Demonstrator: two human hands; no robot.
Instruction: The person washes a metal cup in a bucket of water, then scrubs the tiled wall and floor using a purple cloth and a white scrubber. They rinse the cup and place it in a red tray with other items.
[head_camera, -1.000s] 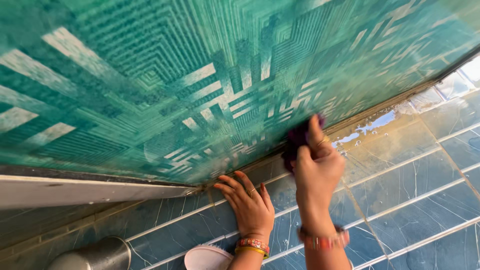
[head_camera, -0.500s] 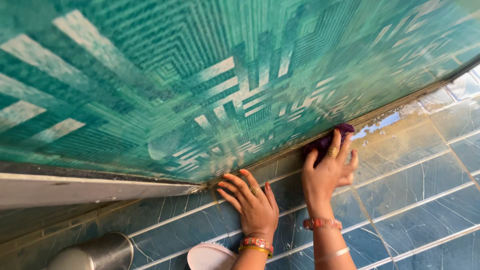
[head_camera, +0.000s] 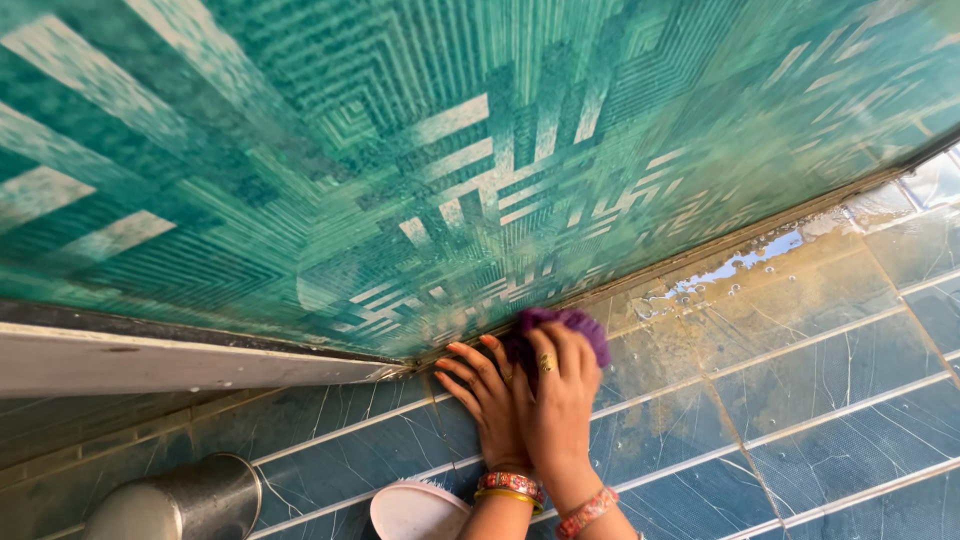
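- My right hand (head_camera: 558, 400) has its fingers curled down over a purple cloth (head_camera: 575, 328), pinning it where the teal patterned wall panel (head_camera: 420, 150) meets the blue tiled surface (head_camera: 800, 400).
- My left hand (head_camera: 490, 395) lies just beside it, partly under the right, fingers spread flat on the tile and gripping nothing.
- The cloth sits right at the seam (head_camera: 700, 255), its upper edge bulging out past my fingertips.
- To the right along that joint I see a brownish wet film and a small puddle (head_camera: 745, 262) with bubbles.
- For a good wipe, I judge firm pressure into the corner matters, running the cloth along the seam rather than across it.
- A steel vessel (head_camera: 180, 500) and a white rounded object (head_camera: 415, 512) sit near my wrists; I would keep my elbows off them.
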